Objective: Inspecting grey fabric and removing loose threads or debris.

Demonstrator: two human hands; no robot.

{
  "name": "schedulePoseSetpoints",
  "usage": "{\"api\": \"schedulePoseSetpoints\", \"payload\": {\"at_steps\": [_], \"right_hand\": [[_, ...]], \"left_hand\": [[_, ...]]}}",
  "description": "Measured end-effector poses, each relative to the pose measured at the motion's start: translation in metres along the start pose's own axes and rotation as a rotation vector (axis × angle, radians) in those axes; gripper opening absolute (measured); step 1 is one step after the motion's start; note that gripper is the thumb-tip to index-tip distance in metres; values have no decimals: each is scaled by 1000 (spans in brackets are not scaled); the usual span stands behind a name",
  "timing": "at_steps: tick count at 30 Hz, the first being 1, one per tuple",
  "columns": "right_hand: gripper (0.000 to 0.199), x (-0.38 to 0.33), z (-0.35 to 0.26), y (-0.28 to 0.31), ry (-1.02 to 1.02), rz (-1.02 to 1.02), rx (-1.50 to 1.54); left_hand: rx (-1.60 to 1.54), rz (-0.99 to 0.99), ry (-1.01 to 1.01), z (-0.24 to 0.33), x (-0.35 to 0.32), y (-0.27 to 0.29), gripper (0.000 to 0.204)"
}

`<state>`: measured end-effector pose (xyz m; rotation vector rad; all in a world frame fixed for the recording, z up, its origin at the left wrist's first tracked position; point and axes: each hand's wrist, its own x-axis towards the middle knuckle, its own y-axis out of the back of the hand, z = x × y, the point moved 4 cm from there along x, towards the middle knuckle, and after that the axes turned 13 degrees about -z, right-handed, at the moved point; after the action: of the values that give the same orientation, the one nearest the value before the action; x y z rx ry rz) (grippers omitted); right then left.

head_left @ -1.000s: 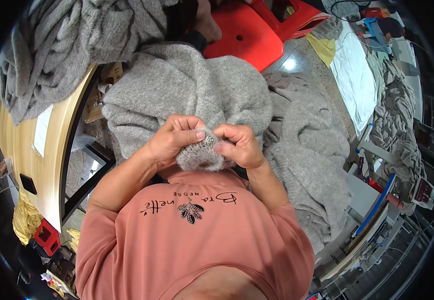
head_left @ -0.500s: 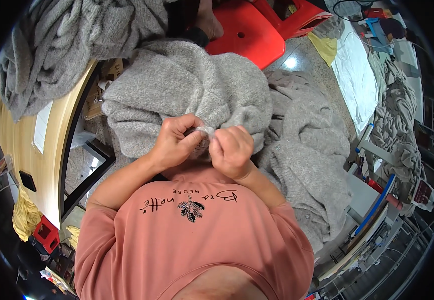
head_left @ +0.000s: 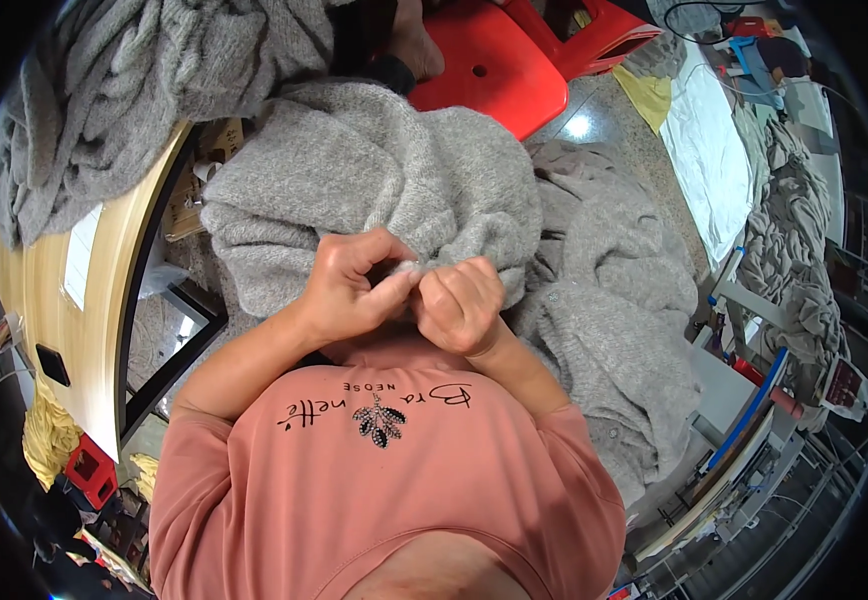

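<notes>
Near the middle, a small fold of the grey knit garment (head_left: 334, 170) is pinched by the left grip (head_left: 359, 285) and the right grip (head_left: 461, 305), held close together with fingers curled. The garment's bulk is bunched toward 11 o'clock. A second knit heap (head_left: 614, 320) is piled at 3, and a white sheet (head_left: 709, 170) is spread at 2. A red stool (head_left: 499, 85) is placed between 12 and 1. At 9, a black phone (head_left: 53, 365) is carried by the wooden worktop (head_left: 39, 290), which is partly covered at 10 by grey cloth (head_left: 144, 130).

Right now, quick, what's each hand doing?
Left hand: closed, pinching grey knit fabric.
Right hand: curled closed; can't tell whether it holds anything.
</notes>
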<state>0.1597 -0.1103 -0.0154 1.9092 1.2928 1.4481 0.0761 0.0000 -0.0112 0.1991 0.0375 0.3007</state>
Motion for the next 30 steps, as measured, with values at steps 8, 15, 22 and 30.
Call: {"api": "schedulePoseSetpoints", "payload": {"at_steps": [8,15,22,30], "right_hand": [[20,2,3,1,-3,38,109],[22,11,8,0,-84,2,458],[19,8,13,-2,-283,-20,618],[17,2,10,-2,-414,2,724]], "left_hand": [[-45,46,-69,-9,-5,-1,6],[-96,115,-98,-13,-13,-5,4],[-186,-67,-6,-22,-4,0,7],[235,-53,-401,3,4,9,17]]}}
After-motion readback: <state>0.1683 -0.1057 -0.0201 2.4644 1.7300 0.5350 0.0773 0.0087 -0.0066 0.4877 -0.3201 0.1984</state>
